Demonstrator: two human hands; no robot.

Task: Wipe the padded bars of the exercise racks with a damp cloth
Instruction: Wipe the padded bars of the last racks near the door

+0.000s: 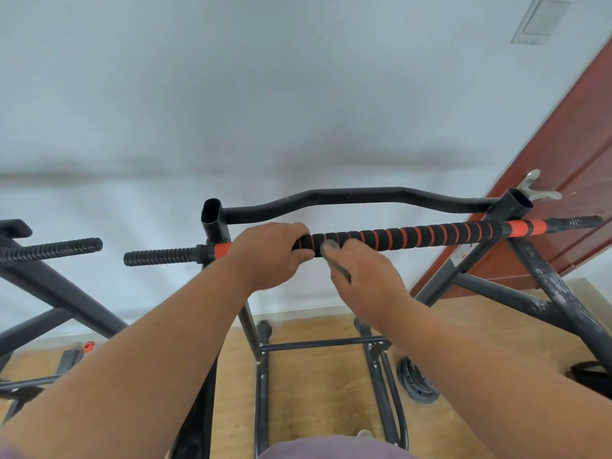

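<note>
White wall behind, the left hand (271,253) grips the padded bar (397,238) near its left end while the right hand (361,276) pinches a cloth (331,251) against it, most padding seemingly unwiped.

Single head-worn view, facing forward and down, close over the padded bar (414,238), wide-angle

- Both forearms are bare from elbow to wrist, with no sleeve showing on either.
- The left hand (270,255) and right hand (366,279) wear no glove, ring, watch or band.
- Below the right hand, at the bottom edge of the view, shows a strip of dull mauve clothing (331,450).
- More mauve fabric sits at the bottom-left corner.
</note>
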